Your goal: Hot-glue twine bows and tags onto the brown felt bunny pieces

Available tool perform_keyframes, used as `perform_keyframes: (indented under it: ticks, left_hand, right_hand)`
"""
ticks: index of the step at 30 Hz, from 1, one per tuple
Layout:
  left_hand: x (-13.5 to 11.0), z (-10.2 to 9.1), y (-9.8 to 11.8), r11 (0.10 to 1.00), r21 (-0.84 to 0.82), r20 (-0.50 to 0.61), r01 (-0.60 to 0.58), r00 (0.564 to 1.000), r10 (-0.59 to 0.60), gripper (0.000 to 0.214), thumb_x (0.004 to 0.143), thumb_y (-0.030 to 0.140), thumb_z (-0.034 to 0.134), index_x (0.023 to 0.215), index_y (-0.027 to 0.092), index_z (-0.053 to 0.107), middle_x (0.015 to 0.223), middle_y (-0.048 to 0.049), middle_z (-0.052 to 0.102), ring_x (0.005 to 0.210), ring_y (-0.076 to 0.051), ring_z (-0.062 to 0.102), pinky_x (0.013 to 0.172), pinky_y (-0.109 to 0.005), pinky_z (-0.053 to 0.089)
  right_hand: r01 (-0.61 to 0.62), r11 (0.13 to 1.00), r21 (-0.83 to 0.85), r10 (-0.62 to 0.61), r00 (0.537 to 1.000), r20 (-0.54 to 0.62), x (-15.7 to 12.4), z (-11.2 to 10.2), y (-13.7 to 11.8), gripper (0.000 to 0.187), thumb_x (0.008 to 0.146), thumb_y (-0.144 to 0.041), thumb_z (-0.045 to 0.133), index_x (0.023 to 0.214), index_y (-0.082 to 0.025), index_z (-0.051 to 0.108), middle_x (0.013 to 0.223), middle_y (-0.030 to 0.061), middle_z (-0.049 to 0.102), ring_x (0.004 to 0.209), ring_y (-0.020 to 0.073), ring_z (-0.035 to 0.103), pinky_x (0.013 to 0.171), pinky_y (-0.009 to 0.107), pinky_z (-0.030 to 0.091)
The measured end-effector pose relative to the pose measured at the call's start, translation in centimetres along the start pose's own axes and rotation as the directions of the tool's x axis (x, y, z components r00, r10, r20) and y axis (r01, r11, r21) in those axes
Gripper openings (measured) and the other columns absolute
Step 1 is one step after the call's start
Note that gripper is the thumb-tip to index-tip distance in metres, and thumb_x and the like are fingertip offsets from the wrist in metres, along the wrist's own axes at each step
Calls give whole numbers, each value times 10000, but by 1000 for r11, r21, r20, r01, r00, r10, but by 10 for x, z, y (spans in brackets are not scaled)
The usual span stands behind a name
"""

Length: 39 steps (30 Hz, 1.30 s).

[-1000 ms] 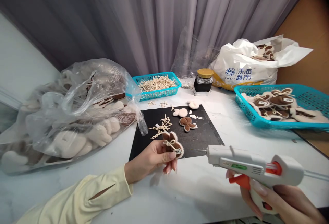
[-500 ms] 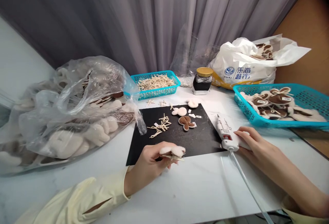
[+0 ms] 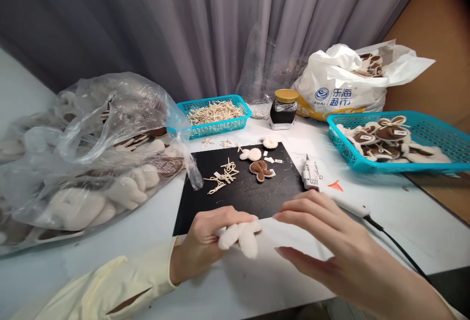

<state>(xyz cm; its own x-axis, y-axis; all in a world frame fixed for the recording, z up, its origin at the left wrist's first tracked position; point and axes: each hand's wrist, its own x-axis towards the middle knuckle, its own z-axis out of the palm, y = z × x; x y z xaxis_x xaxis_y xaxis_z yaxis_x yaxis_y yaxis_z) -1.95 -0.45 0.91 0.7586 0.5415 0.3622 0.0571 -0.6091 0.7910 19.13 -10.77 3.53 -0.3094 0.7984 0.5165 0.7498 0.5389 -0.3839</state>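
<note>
My left hand (image 3: pixel 205 236) pinches a small fluffy cream rabbit-ear piece (image 3: pixel 240 237), turned so its pale back faces up, just off the front edge of the black mat (image 3: pixel 253 195). My right hand (image 3: pixel 323 239) hovers beside it with fingers spread and nothing in it, fingertips close to the piece. The white glue gun (image 3: pixel 312 175) lies on the table at the mat's right edge, its cord trailing right. A brown rabbit-ear piece (image 3: pixel 260 169), a cream one (image 3: pixel 251 154) and several loose string bows (image 3: pixel 222 177) rest on the mat.
A clear bag of plush pieces (image 3: pixel 84 158) fills the left. Behind the mat stand a teal basket of bows (image 3: pixel 215 116) and a dark jar (image 3: pixel 282 109). A teal basket of plush pieces with bows and tags (image 3: pixel 396 141) and a white shopping bag (image 3: pixel 348 85) sit at right.
My right hand laid the glue gun down by the mat, let go and came over to the piece. My left hand turned the piece over and lowered it toward me.
</note>
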Motion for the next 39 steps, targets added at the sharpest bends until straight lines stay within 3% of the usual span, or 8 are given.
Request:
perform_keyframes:
  ticks: [6, 22, 27, 29, 33, 35, 37, 39]
  left_hand:
    - [1, 1, 3, 999, -14, 34, -52, 998, 53, 213, 797, 195, 624, 1003, 190, 678, 833, -70, 724, 658, -144, 646, 584, -199, 495]
    - [1, 1, 0, 993, -33, 32, -114, 993, 115, 272, 768, 110, 636, 1025, 193, 671, 775, -53, 715, 625, -125, 606, 589, -194, 483]
    - [3, 2, 4, 980, -132, 85, 148, 987, -138, 150, 785, 240, 635, 882, 157, 712, 761, -63, 701, 618, -137, 604, 548, -204, 458]
    - [3, 4, 5, 918, -262, 129, 296, 954, -271, 165, 781, 284, 638, 845, 147, 706, 751, -61, 689, 600, -134, 593, 523, -209, 449]
    - [5, 8, 6, 722, -437, 248, 536, 844, -476, 225, 751, 315, 672, 875, 127, 667, 603, -22, 632, 476, -88, 505, 437, -191, 389]
    - [6, 8, 4, 667, -474, 295, 575, 817, -495, 278, 727, 328, 697, 910, 127, 639, 621, -19, 631, 489, -83, 502, 425, -175, 378]
    - [6, 6, 0, 643, -515, 335, 567, 823, -458, 389, 701, 349, 720, 1013, 151, 596, 727, -33, 656, 548, -92, 534, 437, -163, 402]
    - [6, 4, -6, 639, -552, 358, 536, 844, -398, 498, 706, 383, 711, 1126, 179, 541, 815, -48, 664, 591, -100, 553, 447, -161, 424]
  right_hand:
    - [30, 989, 145, -37, 998, 43, 12, 18, 2, 143, 844, -102, 551, 972, -161, 530, 899, 46, 614, 784, 172, 493, 664, 325, 379]
    - [42, 969, 242, -46, 999, 11, 15, 20, 7, 132, 829, -70, 552, 906, -177, 544, 823, 10, 650, 733, 138, 515, 650, 297, 349]
    - [-104, 933, 346, 72, 992, 102, 17, 16, 11, 118, 787, -107, 613, 866, -189, 581, 828, -4, 654, 748, 132, 550, 676, 277, 392]
    - [-204, 888, 412, 148, 975, 165, 18, 15, 12, 80, 782, -129, 618, 838, -184, 601, 793, -5, 649, 730, 126, 564, 674, 259, 422]
    - [-369, 771, 519, 268, 927, 262, 22, 18, 12, 54, 806, -205, 606, 778, -167, 630, 743, 4, 644, 691, 120, 572, 658, 237, 458]
    - [-433, 718, 545, 320, 901, 294, 24, 15, 13, 103, 801, -250, 618, 753, -160, 638, 726, 9, 647, 678, 124, 566, 651, 242, 462]
    - [-455, 692, 561, 368, 890, 269, 21, 3, 17, 139, 790, -277, 630, 722, -156, 636, 684, 9, 641, 646, 125, 560, 610, 240, 459]
    - [-439, 718, 540, 454, 884, 115, 14, -21, 27, 147, 778, -291, 640, 726, -154, 635, 687, 16, 644, 640, 129, 572, 576, 234, 458]
